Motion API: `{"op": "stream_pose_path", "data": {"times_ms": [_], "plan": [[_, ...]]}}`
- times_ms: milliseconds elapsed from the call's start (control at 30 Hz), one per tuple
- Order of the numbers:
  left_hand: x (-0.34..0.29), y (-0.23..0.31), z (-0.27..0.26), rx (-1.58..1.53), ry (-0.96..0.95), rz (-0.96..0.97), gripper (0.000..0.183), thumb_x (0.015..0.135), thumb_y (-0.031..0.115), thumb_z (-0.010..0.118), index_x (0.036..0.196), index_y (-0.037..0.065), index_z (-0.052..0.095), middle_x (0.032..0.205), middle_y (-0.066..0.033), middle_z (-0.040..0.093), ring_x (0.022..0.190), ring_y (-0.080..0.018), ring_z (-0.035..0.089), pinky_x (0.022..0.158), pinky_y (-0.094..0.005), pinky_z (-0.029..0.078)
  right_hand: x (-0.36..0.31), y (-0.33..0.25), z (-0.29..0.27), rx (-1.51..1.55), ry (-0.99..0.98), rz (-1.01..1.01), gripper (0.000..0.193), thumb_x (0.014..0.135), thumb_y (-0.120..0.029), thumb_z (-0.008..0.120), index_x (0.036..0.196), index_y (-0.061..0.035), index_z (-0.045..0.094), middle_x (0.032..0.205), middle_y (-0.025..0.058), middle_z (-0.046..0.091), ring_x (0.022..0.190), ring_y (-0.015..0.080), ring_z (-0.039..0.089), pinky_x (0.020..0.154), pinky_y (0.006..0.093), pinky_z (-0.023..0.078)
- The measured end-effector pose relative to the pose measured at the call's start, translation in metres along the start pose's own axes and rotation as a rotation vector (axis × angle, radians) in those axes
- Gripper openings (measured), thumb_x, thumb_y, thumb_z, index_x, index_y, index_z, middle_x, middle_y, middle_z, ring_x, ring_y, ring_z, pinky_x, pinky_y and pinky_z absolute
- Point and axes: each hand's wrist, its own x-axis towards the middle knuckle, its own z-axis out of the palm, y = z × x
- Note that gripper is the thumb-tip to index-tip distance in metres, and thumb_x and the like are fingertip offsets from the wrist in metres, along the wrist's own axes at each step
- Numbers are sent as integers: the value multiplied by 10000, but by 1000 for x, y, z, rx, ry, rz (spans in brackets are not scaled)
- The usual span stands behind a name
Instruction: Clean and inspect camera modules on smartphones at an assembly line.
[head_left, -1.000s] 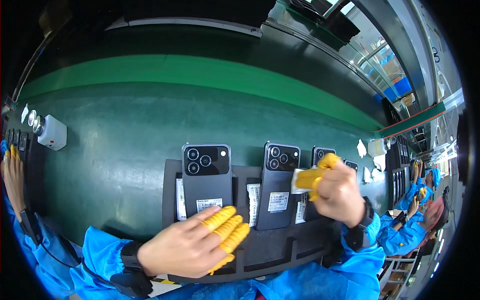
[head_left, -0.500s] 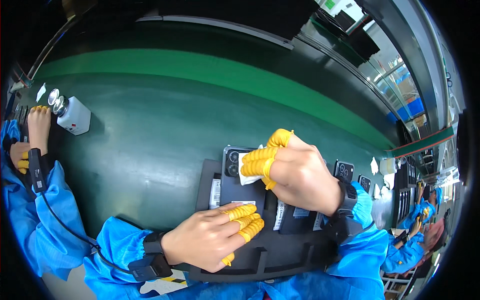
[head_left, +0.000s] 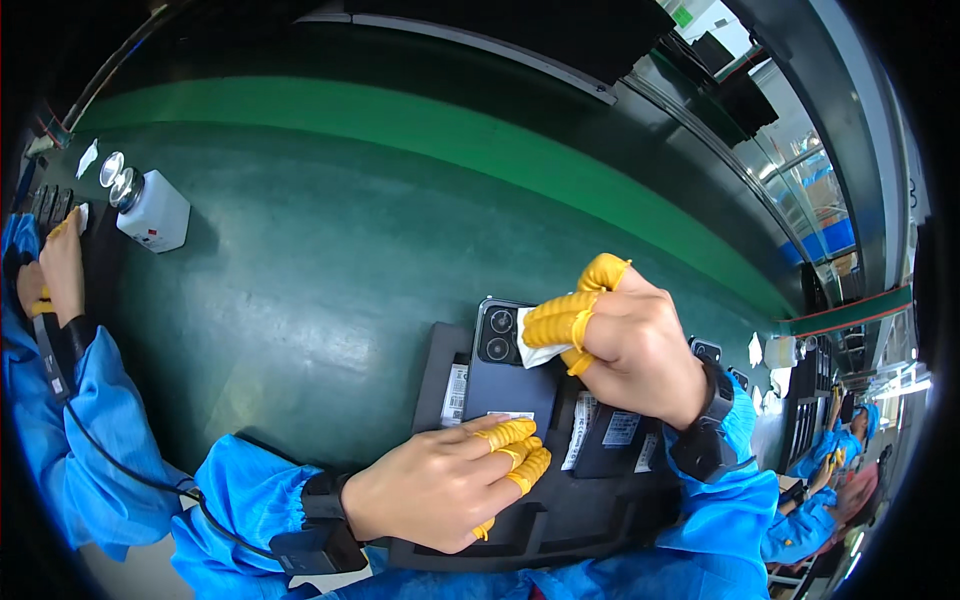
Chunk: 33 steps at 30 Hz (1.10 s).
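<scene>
A dark smartphone [head_left: 482, 385] with a raised camera block lies face down over a black foam tray [head_left: 440, 375]. My left hand [head_left: 425, 490], with yellow finger cots, is closed over the phone's lower end and steadies it; its palm side is hidden. My right hand [head_left: 630, 345], also in yellow finger cots, pinches a folded white wipe [head_left: 537, 352]. The wipe touches the phone's back just right of the lenses. Beside that phone, another dark phone or flat device [head_left: 612, 432] with a white label sits in the tray, partly under my right wrist.
On the green bench [head_left: 330, 240] stands a white bottle [head_left: 157, 212] with a metal top, far left. Next to it a co-worker's hand [head_left: 64, 265] is over a row of dark phones. More phones [head_left: 706, 350] and white wipes [head_left: 756, 348] lie to the right, near other workers.
The view has shifted, so the tray and my hands appear further right. My wipe has edged slightly right of the lenses. The co-worker's hand at left has moved, now with something white.
</scene>
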Motion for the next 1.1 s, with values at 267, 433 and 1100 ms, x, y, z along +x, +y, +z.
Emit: {"op": "stream_pose_path", "data": {"times_ms": [267,433,1100], "plan": [[0,2,1,42,56,3,287,583,170,664,837,46,713,782,-77,657,748,-213,679,1023,-416,540,11,-4,2,105,-24,-98,168,548,42,692,692,-44,678,733,83,671,714,312,632,725,420,528],[6,5,5,121,25,33,262,643,159,675,880,59,723,805,-44,671,756,-182,664,1047,-407,525,-4,9,-1,89,4,-64,307,556,50,689,840,-50,751,855,89,733,711,302,642,726,411,531],[4,7,5,144,15,-25,347,669,155,654,988,49,739,936,-71,715,916,-194,704,1044,-393,528,2,20,-15,-41,-9,8,284,578,81,661,818,-43,750,774,96,712,701,286,638,715,383,501]]}}
